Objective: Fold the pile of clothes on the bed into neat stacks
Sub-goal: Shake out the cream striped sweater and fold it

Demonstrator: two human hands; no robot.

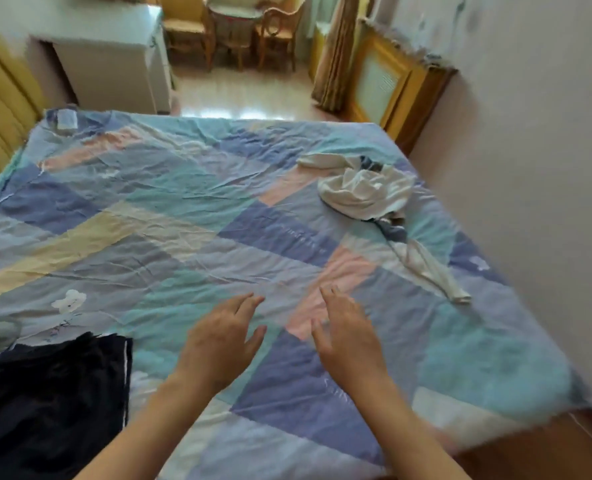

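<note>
Head view: both hands hover empty over the bed (218,209), fingers spread and relaxed, left hand (223,336) and right hand (348,336) side by side. A crumpled white garment (363,194) lies at about 1 o'clock from the right hand, well apart, its long axis running from 11 to 5 o'clock down to a trailing sleeve; the right hand is nearer, so it likely leads the reach. A dark garment (52,386) lies at 8 o'clock, beside the left forearm. No writing is readable.

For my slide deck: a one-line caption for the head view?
Both open hands, left hand and right hand, hover over the patchwork bedspread; crumpled white garment awaits folding.
</note>
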